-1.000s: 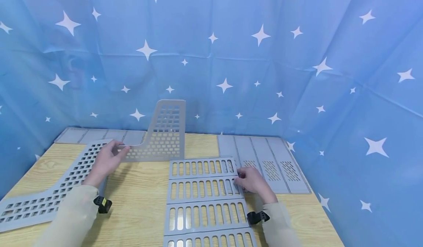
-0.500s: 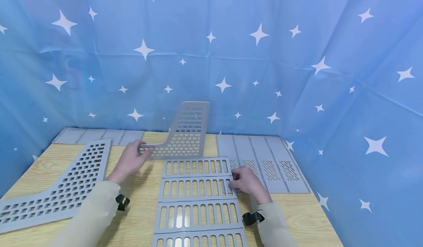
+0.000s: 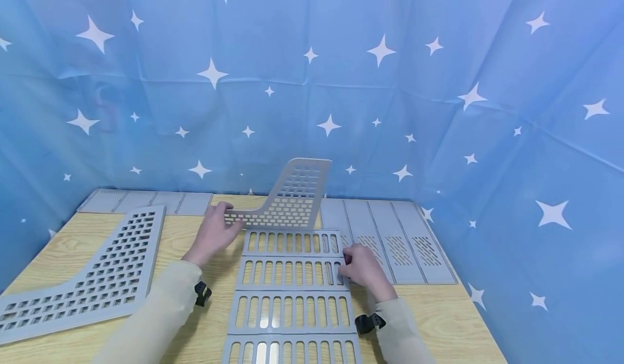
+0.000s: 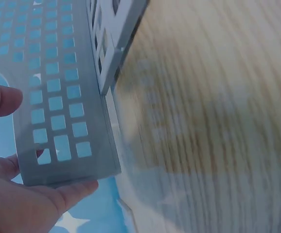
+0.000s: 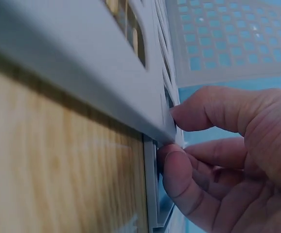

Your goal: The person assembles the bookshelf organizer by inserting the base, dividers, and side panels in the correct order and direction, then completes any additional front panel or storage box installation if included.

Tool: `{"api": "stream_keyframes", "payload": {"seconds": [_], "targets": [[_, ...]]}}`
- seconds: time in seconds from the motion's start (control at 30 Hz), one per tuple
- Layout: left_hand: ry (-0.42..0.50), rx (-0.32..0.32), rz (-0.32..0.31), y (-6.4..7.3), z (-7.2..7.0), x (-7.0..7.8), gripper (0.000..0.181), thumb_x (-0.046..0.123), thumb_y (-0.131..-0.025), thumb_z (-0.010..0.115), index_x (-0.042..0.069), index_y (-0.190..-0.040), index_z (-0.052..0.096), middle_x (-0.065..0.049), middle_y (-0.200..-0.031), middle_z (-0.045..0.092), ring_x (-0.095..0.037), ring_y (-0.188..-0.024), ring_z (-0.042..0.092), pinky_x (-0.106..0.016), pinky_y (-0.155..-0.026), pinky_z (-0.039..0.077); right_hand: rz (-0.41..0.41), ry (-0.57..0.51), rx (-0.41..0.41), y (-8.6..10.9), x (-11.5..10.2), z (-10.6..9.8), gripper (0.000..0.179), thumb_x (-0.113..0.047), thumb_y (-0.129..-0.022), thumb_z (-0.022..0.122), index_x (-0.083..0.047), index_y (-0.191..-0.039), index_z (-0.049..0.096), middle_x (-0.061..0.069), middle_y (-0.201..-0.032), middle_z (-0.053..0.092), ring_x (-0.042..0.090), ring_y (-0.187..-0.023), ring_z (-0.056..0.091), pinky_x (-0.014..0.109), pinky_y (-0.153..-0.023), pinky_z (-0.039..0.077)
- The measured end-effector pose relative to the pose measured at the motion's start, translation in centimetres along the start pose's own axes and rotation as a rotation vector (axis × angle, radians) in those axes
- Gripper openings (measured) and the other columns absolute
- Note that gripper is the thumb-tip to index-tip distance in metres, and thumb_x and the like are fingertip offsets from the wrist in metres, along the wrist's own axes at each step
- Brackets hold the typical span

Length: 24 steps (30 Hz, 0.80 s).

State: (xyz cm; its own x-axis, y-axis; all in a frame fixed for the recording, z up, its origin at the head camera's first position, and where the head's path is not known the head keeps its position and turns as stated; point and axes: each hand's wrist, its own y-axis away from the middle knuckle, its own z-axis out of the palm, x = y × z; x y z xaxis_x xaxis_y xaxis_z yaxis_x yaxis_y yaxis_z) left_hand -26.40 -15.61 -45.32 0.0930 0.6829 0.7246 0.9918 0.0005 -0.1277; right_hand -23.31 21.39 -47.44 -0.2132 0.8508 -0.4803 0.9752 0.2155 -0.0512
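Observation:
My left hand (image 3: 214, 236) holds an L-shaped grey perforated panel (image 3: 319, 190) by its narrow end. This panel stands upright at the far edge of a grey slotted folding panel (image 3: 292, 292). In the left wrist view, the left hand (image 4: 24, 204) has its thumb and fingers on either side of the perforated panel's end (image 4: 77, 171). My right hand (image 3: 363, 266) pinches the slotted panel's right edge near the far end. The right wrist view shows that thumb and fingers at the edge; the slotted panel (image 5: 82, 53) is raised off the wood there.
A second L-shaped perforated panel (image 3: 152, 250) lies flat at the left. Grey folded-line panels (image 3: 138, 201) lie at the back left, and a similar slatted-vent panel (image 3: 385, 218) at the back right. A blue star-patterned curtain (image 3: 302, 109) hangs behind the wooden table (image 3: 439, 320).
My left hand has carried the upright perforated panel to the right, over to the slotted panel's far edge. The right hand keeps its grip on the slotted panel, which has shifted slightly.

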Motion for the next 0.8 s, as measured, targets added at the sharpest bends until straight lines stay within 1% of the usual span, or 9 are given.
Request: {"api": "stream_keyframes", "payload": {"seconds": [0.1, 0.17, 0.23, 0.33, 0.43, 0.57, 0.6, 0.7, 0.8], "targets": [[0.063, -0.005, -0.064, -0.1, -0.1, -0.5, 0.069, 0.024, -0.1, 0.06, -0.01, -0.152, 0.031, -0.035, -0.146, 0.04, -0.049, -0.127, 0.048, -0.062, -0.108, 0.041, 0.006, -0.009, -0.009, 0.0, -0.1, 0.1, 0.018, 0.0, -0.078, 0.076, -0.007, -0.072, 0.059, 0.005, -0.073, 0.048, 0.017, -0.063, 0.045, 0.028, -0.054, 0.037], [0.103, -0.031, -0.121, 0.0, -0.2, -0.7, 0.076, 0.025, -0.101, 0.057, -0.01, -0.157, 0.018, -0.039, -0.152, 0.034, -0.052, -0.135, 0.042, -0.063, -0.112, 0.037, 0.01, -0.024, -0.018, -0.1, -0.1, 0.1, 0.016, 0.0, -0.078, 0.076, -0.005, -0.075, 0.061, 0.005, -0.074, 0.048, 0.018, -0.063, 0.045, 0.028, -0.054, 0.038], [0.127, -0.062, -0.18, 0.1, -0.2, -0.8, 0.082, 0.026, -0.102, 0.055, -0.008, -0.159, 0.007, -0.042, -0.154, 0.03, -0.054, -0.137, 0.04, -0.063, -0.11, 0.039, 0.011, -0.034, -0.022, -0.1, 0.0, 0.1, 0.012, 0.0, -0.078, 0.075, -0.004, -0.08, 0.064, 0.006, -0.075, 0.049, 0.018, -0.064, 0.045, 0.029, -0.054, 0.038], [0.125, -0.09, -0.226, 0.2, -0.1, -0.7, 0.086, 0.027, -0.104, 0.052, -0.008, -0.16, -0.003, -0.045, -0.155, 0.026, -0.056, -0.138, 0.04, -0.062, -0.108, 0.042, 0.016, -0.049, -0.032, -0.1, 0.2, 0.1, 0.013, -0.001, -0.078, 0.075, -0.001, -0.089, 0.069, 0.007, -0.079, 0.05, 0.019, -0.068, 0.046, 0.03, -0.056, 0.039], [0.091, -0.086, -0.225, 0.0, 0.1, -0.7, 0.083, 0.025, -0.104, 0.05, -0.009, -0.159, -0.001, -0.045, -0.151, 0.033, -0.05, -0.119, 0.056, -0.053, -0.09, 0.052, 0.017, -0.067, -0.041, 0.0, 0.4, 0.1, 0.019, -0.002, -0.079, 0.075, 0.001, -0.097, 0.071, 0.007, -0.081, 0.05, 0.02, -0.069, 0.047, 0.03, -0.057, 0.039], [0.051, -0.101, -0.192, -0.3, 0.6, -0.4, 0.08, 0.023, -0.102, 0.05, -0.01, -0.159, 0.004, -0.043, -0.149, 0.037, -0.045, -0.111, 0.06, -0.049, -0.084, 0.053, 0.019, -0.07, -0.042, 0.0, 0.3, 0.1, 0.035, -0.002, -0.08, 0.077, 0.006, -0.113, 0.074, 0.006, -0.083, 0.053, 0.018, -0.069, 0.049, 0.03, -0.057, 0.042], [0.047, -0.111, -0.185, -0.3, 0.8, -0.2, 0.08, 0.022, -0.102, 0.05, -0.01, -0.159, 0.004, -0.043, -0.15, 0.037, -0.047, -0.113, 0.06, -0.051, -0.085, 0.053, 0.023, -0.069, -0.042, 0.0, 0.2, 0.1, 0.041, -0.003, -0.08, 0.077, 0.007, -0.12, 0.072, 0.006, -0.084, 0.054, 0.018, -0.07, 0.049, 0.03, -0.057, 0.043], [0.042, -0.129, -0.171, -0.3, 1.4, 0.6, 0.08, 0.022, -0.101, 0.051, -0.01, -0.159, 0.005, -0.042, -0.153, 0.034, -0.054, -0.133, 0.048, -0.06, -0.106, 0.046, 0.024, -0.062, -0.043, -0.1, 0.1, 0.1, 0.051, -0.004, -0.08, 0.079, 0.008, -0.129, 0.068, 0.005, -0.084, 0.055, 0.017, -0.071, 0.05, 0.029, -0.059, 0.045], [0.046, -0.142, -0.163, -0.4, 2.1, 1.6, 0.081, 0.022, -0.101, 0.052, -0.01, -0.159, 0.006, -0.041, -0.154, 0.034, -0.054, -0.139, 0.042, -0.06, -0.114, 0.039, 0.004, -0.04, -0.043, -0.2, -0.1, 0.1, 0.036, -0.005, -0.082, 0.079, 0.005, -0.116, 0.074, 0.004, -0.081, 0.054, 0.016, -0.07, 0.048, 0.029, -0.06, 0.043]]}}
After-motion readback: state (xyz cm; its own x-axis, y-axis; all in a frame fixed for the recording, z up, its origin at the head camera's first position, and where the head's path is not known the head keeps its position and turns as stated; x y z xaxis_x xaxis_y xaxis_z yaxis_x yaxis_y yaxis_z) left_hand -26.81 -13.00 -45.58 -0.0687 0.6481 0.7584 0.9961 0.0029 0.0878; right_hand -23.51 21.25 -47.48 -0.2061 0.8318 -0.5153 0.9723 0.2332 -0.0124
